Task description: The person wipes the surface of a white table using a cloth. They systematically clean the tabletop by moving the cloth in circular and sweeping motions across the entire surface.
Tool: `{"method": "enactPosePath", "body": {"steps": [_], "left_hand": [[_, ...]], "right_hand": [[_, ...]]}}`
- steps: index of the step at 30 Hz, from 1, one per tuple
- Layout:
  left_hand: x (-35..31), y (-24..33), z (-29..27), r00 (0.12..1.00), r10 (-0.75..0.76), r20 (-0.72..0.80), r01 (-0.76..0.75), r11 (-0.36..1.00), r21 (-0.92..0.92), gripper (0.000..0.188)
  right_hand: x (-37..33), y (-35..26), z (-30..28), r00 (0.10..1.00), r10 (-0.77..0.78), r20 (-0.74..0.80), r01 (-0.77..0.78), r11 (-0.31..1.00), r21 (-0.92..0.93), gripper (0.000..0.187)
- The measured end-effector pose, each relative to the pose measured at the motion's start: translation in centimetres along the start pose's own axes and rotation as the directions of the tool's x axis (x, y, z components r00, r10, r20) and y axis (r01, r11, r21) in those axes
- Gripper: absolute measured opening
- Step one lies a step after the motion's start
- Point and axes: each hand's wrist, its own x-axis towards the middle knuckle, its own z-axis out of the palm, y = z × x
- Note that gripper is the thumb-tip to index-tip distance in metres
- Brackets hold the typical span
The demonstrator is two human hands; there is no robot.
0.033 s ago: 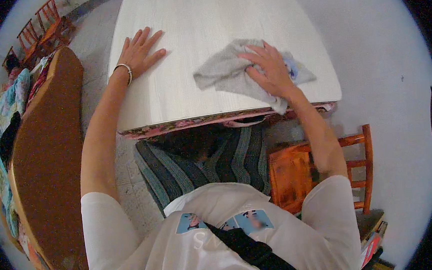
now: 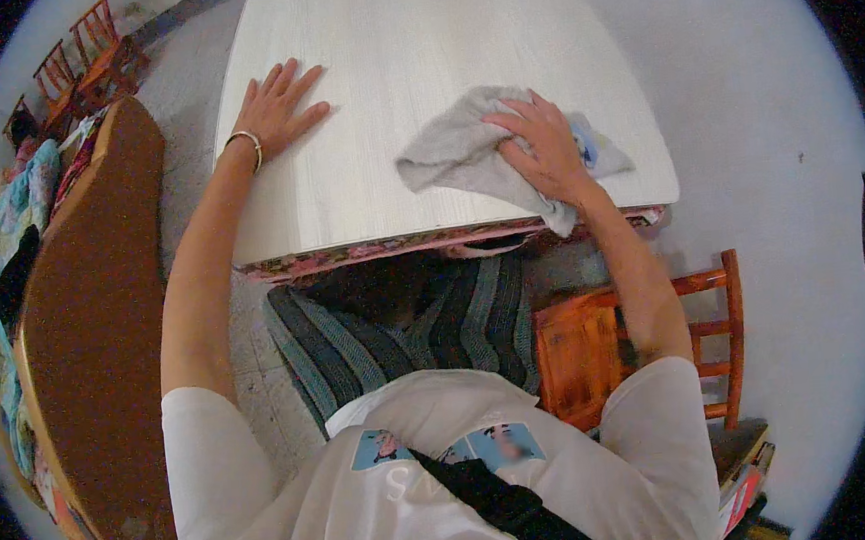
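Note:
A white, wood-grained table [image 2: 366, 34] stretches out in front of me. On its left side, near the edge, my left hand [image 2: 279, 110] lies flat with the fingers spread and nothing in it; a light bangle [image 2: 257, 150] circles that wrist. Over on the right, my right hand [image 2: 548, 152] presses down on a bunched grey cloth [image 2: 454, 148], its fingers bent into the fabric. A small blue patterned part [image 2: 587, 146] of the bundle shows beside that hand. The cloth's near corner reaches the table's front edge. My palm hides the cloth's middle.
A wooden chair [image 2: 579, 355] stands at the right below the table, close to the pale wall [image 2: 744, 128]. Left of me is a brown padded seat back [image 2: 95, 324] with colourful bedding [image 2: 6, 270] behind it. More wooden chairs [image 2: 101, 52] stand at the far left.
My right hand and the grey cloth have shifted slightly nearer and to the right. The left hand stays flat at almost the same spot.

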Motion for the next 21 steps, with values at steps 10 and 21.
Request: {"method": "enactPosePath", "body": {"steps": [10, 21], "left_hand": [[-1.3, 1.3, -1.7, 1.000, 0.013, 0.006, -0.012, 0.993, -0.120, 0.062], [-1.0, 0.5, -1.5, 0.998, -0.042, 0.050, 0.047, 0.995, -0.091, 0.058]], "right_hand": [[-1.8, 21.5, -1.6, 0.870, 0.446, -0.212, -0.485, 0.852, -0.197, 0.046], [-0.7, 3.9, 0.4, 0.995, 0.084, -0.058, -0.084, 0.996, 0.002, 0.039]]}}
